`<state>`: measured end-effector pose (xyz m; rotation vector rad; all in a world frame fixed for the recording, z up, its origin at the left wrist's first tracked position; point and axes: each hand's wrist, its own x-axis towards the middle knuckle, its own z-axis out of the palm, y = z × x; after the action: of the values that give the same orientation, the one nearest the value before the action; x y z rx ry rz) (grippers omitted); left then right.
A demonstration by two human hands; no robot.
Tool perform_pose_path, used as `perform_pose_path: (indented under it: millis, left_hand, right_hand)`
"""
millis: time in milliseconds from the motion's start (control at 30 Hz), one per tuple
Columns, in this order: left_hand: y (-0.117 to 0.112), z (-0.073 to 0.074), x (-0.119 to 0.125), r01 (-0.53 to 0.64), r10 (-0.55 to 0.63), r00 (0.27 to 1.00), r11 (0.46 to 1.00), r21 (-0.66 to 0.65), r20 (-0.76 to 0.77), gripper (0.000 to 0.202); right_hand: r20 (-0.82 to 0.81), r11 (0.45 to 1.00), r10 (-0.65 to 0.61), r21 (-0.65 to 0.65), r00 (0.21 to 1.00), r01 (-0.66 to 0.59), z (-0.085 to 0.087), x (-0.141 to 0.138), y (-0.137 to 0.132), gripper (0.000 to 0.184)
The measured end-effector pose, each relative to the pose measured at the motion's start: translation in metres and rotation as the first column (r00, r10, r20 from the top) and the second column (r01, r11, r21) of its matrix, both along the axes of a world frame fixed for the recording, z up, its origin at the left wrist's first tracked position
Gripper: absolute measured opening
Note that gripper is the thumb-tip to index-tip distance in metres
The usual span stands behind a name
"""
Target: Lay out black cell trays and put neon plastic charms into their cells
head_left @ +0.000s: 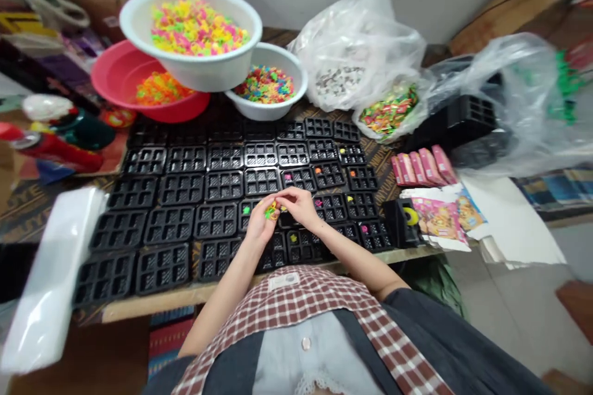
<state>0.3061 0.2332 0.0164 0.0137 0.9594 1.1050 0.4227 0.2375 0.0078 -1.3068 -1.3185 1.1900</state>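
Note:
Over the black compartment trays (215, 220), my two hands meet near the middle. My left hand (262, 222) is curled around several small bright plastic pieces (270, 212), yellow, green and orange. The thumb and finger of my right hand (299, 207) are pinched together at the left fingertips; whatever is between them is too small to make out. Rows of these trays cover the table. Single coloured pieces lie in some trays on the right, such as a pink piece (364, 229) and an orange piece (317, 171). A green piece (246, 210) lies just left of my left hand.
Behind the trays stand a large white basin (254, 31), a red basin (106, 77) and a smaller white basin (266, 112), all with colourful pieces. Clear plastic bags (343, 31) are at the back right. Pink packets (422, 166) lie right; plastic sleeves (55, 271) lie left.

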Motion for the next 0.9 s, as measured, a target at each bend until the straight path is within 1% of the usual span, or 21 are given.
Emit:
perform_pose_path:
  millis: [67,167,233,267,333,400,433,467,533,567,633,700,733,800,833,867,900]
  left_hand:
    - [0.009,0.003,0.013,0.047,-0.047,0.999,0.999,-0.008,0.005,0.007]
    - [0.021,0.007,0.027,0.128,-0.128,0.992,0.991,-0.043,0.013,0.006]
    - [0.029,0.008,0.031,0.177,-0.176,0.984,0.982,-0.071,0.018,0.007]
    - [0.033,0.009,0.033,0.195,-0.194,0.981,0.977,-0.083,0.019,0.007]
    - [0.042,0.01,0.035,0.211,-0.211,0.977,0.973,-0.097,0.015,0.006]
    - [0.052,0.013,0.039,0.21,-0.209,0.978,0.973,-0.098,0.023,0.005]
    - [0.058,0.015,0.041,0.208,-0.205,0.978,0.973,-0.096,0.036,0.006]
    - [0.063,0.018,0.043,0.206,-0.202,0.978,0.974,-0.096,0.053,0.01]
    - [0.074,0.023,0.047,0.205,-0.196,0.976,0.973,-0.107,0.09,0.02]
    - [0.08,0.025,0.049,0.201,-0.189,0.976,0.972,-0.124,0.104,0.024]
    - [0.089,0.028,0.051,0.177,-0.157,0.98,0.969,-0.174,0.123,0.025]
    - [0.097,0.027,0.052,0.139,-0.11,0.983,0.967,-0.212,0.144,0.024]
    - [0.1,0.026,0.053,0.125,-0.092,0.983,0.968,-0.217,0.156,0.024]
    - [0.105,0.021,0.055,0.124,-0.085,0.978,0.972,-0.201,0.191,0.026]
    - [0.106,0.019,0.056,0.13,-0.089,0.974,0.973,-0.191,0.208,0.026]
    - [0.106,0.017,0.058,0.139,-0.096,0.969,0.974,-0.181,0.226,0.027]
    - [0.107,0.015,0.059,0.149,-0.105,0.964,0.974,-0.171,0.243,0.027]
  right_hand:
    - [-0.062,0.999,-0.015,-0.05,0.998,0.011,0.001,0.011,0.007,0.011]
    - [-0.176,0.992,-0.053,-0.124,0.983,0.031,0.0,0.033,0.021,0.016]
    - [-0.177,0.989,-0.112,-0.111,0.978,0.094,-0.002,0.054,0.038,0.019]
    - [-0.136,0.987,-0.156,-0.072,0.978,0.147,-0.004,0.066,0.049,0.019]
    - [0.02,0.959,-0.281,0.05,0.96,0.28,-0.009,0.09,0.079,0.014]
    - [0.224,0.914,-0.4,0.165,0.889,0.37,-0.014,0.113,0.113,0.009]
    - [0.323,0.904,-0.424,0.195,0.846,0.379,-0.017,0.122,0.129,0.009]
    - [0.414,0.908,-0.419,0.205,0.808,0.366,-0.02,0.129,0.144,0.011]
    - [0.555,0.936,-0.35,0.18,0.755,0.301,-0.025,0.137,0.164,0.014]
    - [0.599,0.948,-0.315,0.17,0.736,0.267,-0.026,0.138,0.169,0.016]
    - [0.622,0.957,-0.289,0.201,0.728,0.208,-0.028,0.134,0.168,0.017]
    - [0.567,0.95,-0.282,0.279,0.774,0.142,-0.026,0.126,0.155,0.021]
    - [0.533,0.946,-0.249,0.313,0.809,0.085,-0.023,0.12,0.145,0.028]
    - [0.507,0.934,-0.105,0.346,0.856,-0.09,-0.015,0.11,0.124,0.047]
    - [0.524,0.917,-0.016,0.346,0.852,-0.196,-0.011,0.105,0.115,0.055]
    - [0.554,0.893,0.061,0.341,0.83,-0.294,-0.006,0.101,0.106,0.06]
    - [0.587,0.868,0.113,0.335,0.802,-0.368,-0.003,0.098,0.099,0.059]
